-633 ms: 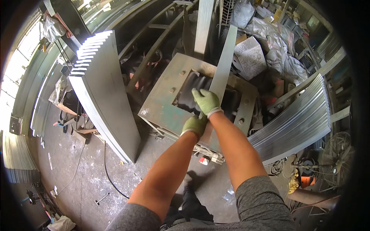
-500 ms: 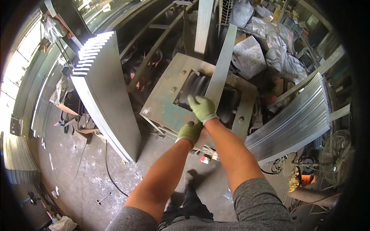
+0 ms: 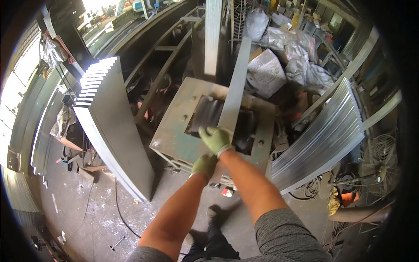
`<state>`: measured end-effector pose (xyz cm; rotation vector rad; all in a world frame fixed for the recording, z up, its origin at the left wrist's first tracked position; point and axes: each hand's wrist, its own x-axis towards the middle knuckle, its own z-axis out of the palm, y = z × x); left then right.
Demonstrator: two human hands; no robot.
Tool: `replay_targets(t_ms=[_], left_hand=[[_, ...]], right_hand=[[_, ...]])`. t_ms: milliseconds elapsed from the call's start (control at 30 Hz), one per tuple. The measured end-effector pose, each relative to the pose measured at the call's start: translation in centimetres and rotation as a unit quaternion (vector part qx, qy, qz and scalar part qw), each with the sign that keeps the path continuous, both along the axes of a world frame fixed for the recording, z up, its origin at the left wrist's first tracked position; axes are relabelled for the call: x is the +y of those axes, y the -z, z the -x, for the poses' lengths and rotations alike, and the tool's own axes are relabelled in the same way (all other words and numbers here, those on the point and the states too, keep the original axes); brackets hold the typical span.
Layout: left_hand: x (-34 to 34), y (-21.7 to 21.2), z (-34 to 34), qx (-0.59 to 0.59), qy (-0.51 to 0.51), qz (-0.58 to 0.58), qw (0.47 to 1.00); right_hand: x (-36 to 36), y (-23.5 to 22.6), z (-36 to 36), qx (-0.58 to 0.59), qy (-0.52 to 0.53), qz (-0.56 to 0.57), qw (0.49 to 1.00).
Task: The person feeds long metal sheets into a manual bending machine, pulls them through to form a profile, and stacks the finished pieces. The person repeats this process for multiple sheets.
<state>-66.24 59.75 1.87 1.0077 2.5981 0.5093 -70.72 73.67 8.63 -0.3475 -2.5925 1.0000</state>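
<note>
Both hands gloved, pale green. Right hand [image 3: 217, 139] is clamped on the near end of a long grey metal strip [image 3: 235, 94]; fingers wrap its left edge. Left hand [image 3: 204, 166] sits just below and behind the right, closed on the strip's lowest part at the front rim of the machine; exact grip is hidden by the right wrist. The hands are close together, one above the other.

The strip runs up and away from the hands, slightly tilted right, across the dark opening [image 3: 209, 114] in a green steel worktop [image 3: 174, 131]. Its far end reaches past the worktop's back edge. Inside the opening lie dark curved rollers or dies, touching or just under the strip; cannot tell which.

Surroundings:
- Left of the hands: a tall stack of grey sheets [image 3: 111, 126] standing on edge on the floor, well apart from the worktop.
- Right of the hands: a leaning bundle of ribbed profiles [image 3: 323, 139], near the worktop's right side.
- Beyond the hands: a second upright strip [image 3: 213, 35], a steel frame [image 3: 166, 65], and plastic-wrapped bundles [image 3: 279, 56].
- Far right, low: a fan [image 3: 377, 163] and coiled cables.
- Below the hands: concrete floor [image 3: 87, 209] with a black cable and scraps.

Nothing lies across the strip between the hands and the opening.
</note>
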Motion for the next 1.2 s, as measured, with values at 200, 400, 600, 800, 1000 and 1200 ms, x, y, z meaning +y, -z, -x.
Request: replay_targets(t_ms=[200, 400, 600, 800, 1000, 1200], left_hand=[[-10.4, 0.9, -9.9, -0.123, -0.063, 0.033, 0.990], [-16.1, -2.9, -17.9, -0.254, -0.353, 0.002, 0.901], [-11.5, -4.8, -13.1, -0.232, -0.351, -0.033, 0.907], [-6.3, -5.1, -7.4, -0.228, -0.329, -0.055, 0.915], [-12.7, -5.7, -15.6, -0.267, -0.359, -0.002, 0.895], [-12.4, -6.6, -16.7, -0.272, -0.358, -0.014, 0.893]], right_hand=[[-9.1, 1.9, -9.1, 0.022, -0.074, 0.022, 0.997], [-12.9, 1.2, -15.2, 0.231, -0.163, 0.143, 0.948], [-7.0, -0.3, -8.3, 0.228, -0.141, 0.080, 0.960], [-3.1, -0.3, -3.2, 0.186, -0.093, 0.017, 0.978], [-6.6, -0.6, -8.9, 0.144, -0.235, 0.092, 0.957], [-5.7, -1.6, -8.1, 0.197, -0.205, 0.000, 0.959]])
